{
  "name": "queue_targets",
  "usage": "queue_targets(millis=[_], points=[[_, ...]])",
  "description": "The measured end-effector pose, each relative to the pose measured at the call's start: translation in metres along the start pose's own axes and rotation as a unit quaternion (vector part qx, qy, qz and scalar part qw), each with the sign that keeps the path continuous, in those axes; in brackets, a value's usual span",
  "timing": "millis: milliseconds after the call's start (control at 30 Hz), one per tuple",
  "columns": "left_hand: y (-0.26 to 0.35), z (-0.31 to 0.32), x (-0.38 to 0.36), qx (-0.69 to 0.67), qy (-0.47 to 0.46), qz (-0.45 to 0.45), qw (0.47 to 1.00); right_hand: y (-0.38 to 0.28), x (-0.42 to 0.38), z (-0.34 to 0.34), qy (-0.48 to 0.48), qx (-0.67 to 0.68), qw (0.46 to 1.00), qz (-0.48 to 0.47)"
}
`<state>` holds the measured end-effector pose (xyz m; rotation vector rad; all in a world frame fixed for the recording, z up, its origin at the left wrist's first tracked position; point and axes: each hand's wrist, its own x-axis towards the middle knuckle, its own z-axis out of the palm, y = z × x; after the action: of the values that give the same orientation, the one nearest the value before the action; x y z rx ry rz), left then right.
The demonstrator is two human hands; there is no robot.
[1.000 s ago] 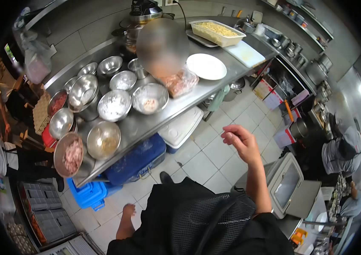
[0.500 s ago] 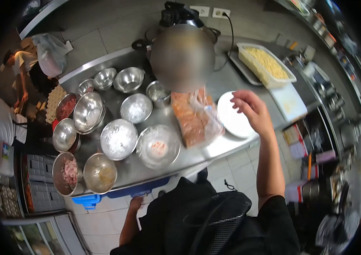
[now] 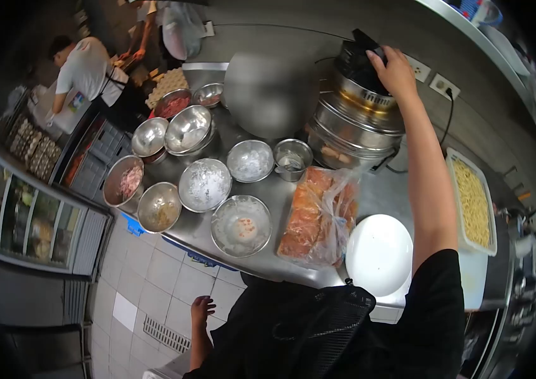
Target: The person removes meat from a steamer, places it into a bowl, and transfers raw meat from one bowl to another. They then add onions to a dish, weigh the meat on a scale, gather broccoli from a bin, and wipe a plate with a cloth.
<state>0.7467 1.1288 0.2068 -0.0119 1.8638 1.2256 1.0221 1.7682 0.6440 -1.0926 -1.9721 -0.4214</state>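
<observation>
My right hand (image 3: 397,69) reaches up to the back of the counter, its fingers around the black handle (image 3: 364,43) on top of a round countertop oven (image 3: 363,95). The oven has a dark lid and steel rings; pale brown food pieces show low inside it. Close to my forearm lies an oval white plate (image 3: 379,256). Left of the plate is a clear plastic bag of orange-pink meat (image 3: 312,218). My left hand (image 3: 202,309) hangs low by my side over the floor, fingers apart and holding nothing.
Steel bowls stand to the left, including one with white powder (image 3: 205,184), one with minced meat (image 3: 123,183) and a wide floury one (image 3: 241,227). A tub of noodles (image 3: 472,202) is at right. A person (image 3: 94,72) bends at a far-left work surface.
My right hand has gone from above the white plate to the oven's handle at the back. The view has turned, and my left hand still hangs low.
</observation>
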Motion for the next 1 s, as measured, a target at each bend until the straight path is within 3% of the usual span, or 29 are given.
queue_targets(millis=[67, 133, 300, 367, 400, 500, 567, 633, 833, 1000], points=[[0.005, 0.008, -0.011, -0.018, 0.014, 0.009, 1.0, -0.014, 0.003, 0.005, 0.034, 0.025, 0.999, 0.008], [0.009, 0.012, -0.013, -0.063, 0.04, 0.088, 0.993, -0.031, 0.001, 0.004, 0.1, 0.062, 0.993, 0.008], [0.102, 0.022, -0.031, -0.08, 0.08, 0.171, 0.979, -0.04, 0.007, 0.005, 0.108, 0.023, 0.991, -0.071], [0.141, 0.03, -0.031, -0.108, 0.081, 0.229, 0.964, -0.027, 0.014, 0.011, 0.058, -0.008, 0.998, 0.01], [0.161, 0.034, -0.033, -0.101, 0.074, 0.251, 0.96, -0.019, 0.019, 0.013, 0.076, 0.008, 0.997, -0.003], [0.218, 0.048, -0.04, -0.088, 0.049, 0.315, 0.944, -0.009, 0.042, 0.009, 0.002, 0.079, 0.99, 0.116], [0.244, 0.055, -0.039, -0.069, 0.038, 0.351, 0.933, 0.003, 0.054, 0.015, 0.022, 0.146, 0.974, 0.174], [0.265, 0.062, -0.04, -0.049, 0.018, 0.383, 0.922, 0.011, 0.06, 0.01, -0.002, 0.36, 0.884, 0.299], [0.299, 0.069, -0.025, -0.027, -0.023, 0.393, 0.919, 0.041, 0.058, -0.059, 0.01, 0.47, 0.827, 0.308], [0.344, 0.107, -0.022, 0.007, -0.079, 0.415, 0.906, 0.049, 0.017, -0.141, 0.012, 0.486, 0.81, 0.329]])
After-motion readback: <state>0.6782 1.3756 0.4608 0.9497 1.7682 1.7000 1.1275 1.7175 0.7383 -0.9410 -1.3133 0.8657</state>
